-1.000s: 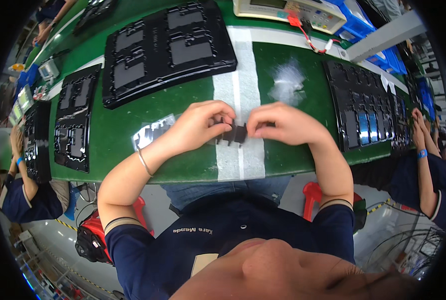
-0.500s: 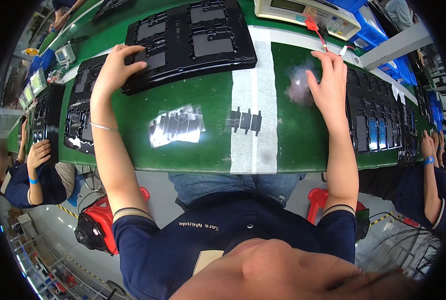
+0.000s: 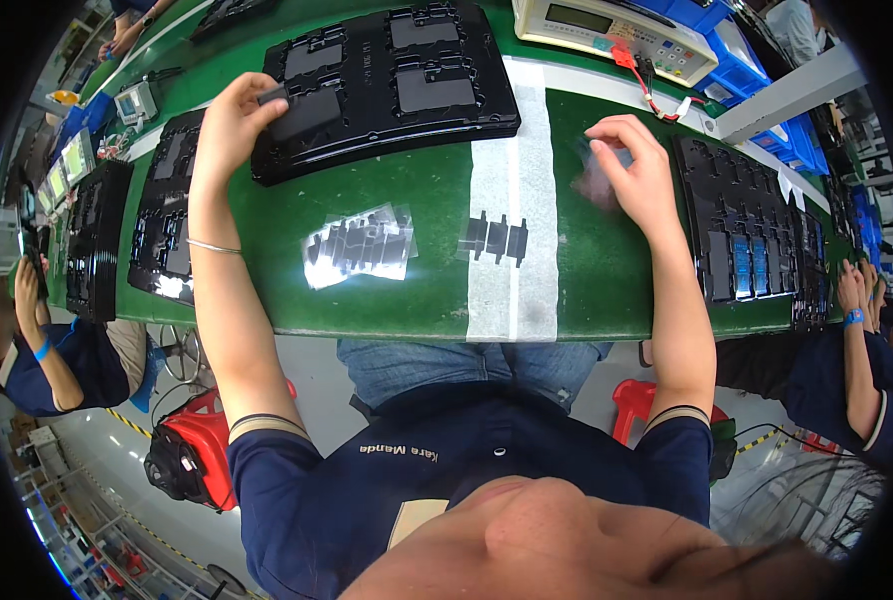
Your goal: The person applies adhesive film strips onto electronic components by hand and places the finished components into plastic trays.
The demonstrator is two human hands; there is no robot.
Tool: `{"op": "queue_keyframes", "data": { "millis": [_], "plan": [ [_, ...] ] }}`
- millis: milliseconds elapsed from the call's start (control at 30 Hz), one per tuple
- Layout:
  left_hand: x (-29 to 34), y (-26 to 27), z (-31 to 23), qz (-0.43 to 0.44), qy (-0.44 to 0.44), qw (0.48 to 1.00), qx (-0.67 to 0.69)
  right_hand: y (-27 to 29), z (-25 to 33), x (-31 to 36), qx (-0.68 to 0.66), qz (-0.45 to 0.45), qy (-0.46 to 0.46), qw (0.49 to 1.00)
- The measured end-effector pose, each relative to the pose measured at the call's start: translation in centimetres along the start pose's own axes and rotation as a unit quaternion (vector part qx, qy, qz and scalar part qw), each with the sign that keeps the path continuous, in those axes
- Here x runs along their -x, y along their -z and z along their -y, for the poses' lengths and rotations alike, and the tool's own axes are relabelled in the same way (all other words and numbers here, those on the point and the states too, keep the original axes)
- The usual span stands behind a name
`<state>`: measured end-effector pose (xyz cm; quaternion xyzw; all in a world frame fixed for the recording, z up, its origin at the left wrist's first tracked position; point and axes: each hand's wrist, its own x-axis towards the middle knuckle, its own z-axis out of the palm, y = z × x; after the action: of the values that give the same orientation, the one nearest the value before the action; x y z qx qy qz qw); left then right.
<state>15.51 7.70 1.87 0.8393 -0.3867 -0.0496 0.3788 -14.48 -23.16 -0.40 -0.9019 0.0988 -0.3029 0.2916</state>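
My left hand (image 3: 235,125) is at the near left corner of a stack of black plastic trays (image 3: 372,95). Its thumb and fingers pinch a dark flat piece (image 3: 274,95) at a tray pocket; most of the piece is hidden. Grey flat rectangular parts (image 3: 437,92) lie in the other pockets. My right hand (image 3: 635,165) hovers right of the white strip, fingers loosely bent and thumb apart. Beside its thumb lies clear crumpled film (image 3: 595,185). Between my arms are clear sheets with dark strips (image 3: 360,248), and a smaller sheet with dark strips (image 3: 495,238) lies on the white strip.
A bench meter (image 3: 617,35) with red leads stands at the back right. More black trays lie to the right (image 3: 742,220) and left (image 3: 162,225). A white strip (image 3: 512,310) crosses the green table (image 3: 417,320). Co-workers sit on both sides.
My left hand has closed its thumb and fingers on a dark piece at the tray. My right hand has shifted slightly left and down, its fingers more bent; the film is less blurred.
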Motion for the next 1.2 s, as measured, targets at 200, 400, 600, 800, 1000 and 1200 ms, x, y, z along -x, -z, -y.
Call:
{"op": "queue_keyframes", "data": {
  "millis": [200, 400, 600, 800, 1000, 1200],
  "plan": [
    [2.3, -6.0, -9.0, -0.05, -0.017, 0.976, 0.209, -2.2, 3.1, -1.0, -0.203, 0.081, 0.003, 0.976],
    [6.1, -10.9, -12.8, 0.11, -0.086, 0.943, 0.301, -3.0, 6.1, -0.8, -0.291, 0.301, -0.071, 0.905],
    [7.5, -11.2, -13.5, 0.253, 0.023, 0.897, 0.362, -1.8, 6.3, 1.6, -0.284, 0.181, -0.071, 0.939],
    [7.9, -11.0, -14.1, 0.353, 0.038, 0.86, 0.367, -1.6, 5.3, 1.1, -0.543, 0.258, -0.196, 0.774],
    [8.1, -11.2, -13.9, 0.351, 0.054, 0.862, 0.362, -2.2, 6.1, 1.6, -0.474, 0.294, -0.236, 0.796],
    [8.3, -11.2, -14.0, 0.338, 0.023, 0.886, 0.318, -2.4, 5.8, 1.9, -0.377, 0.247, -0.118, 0.885]
  ]
}}
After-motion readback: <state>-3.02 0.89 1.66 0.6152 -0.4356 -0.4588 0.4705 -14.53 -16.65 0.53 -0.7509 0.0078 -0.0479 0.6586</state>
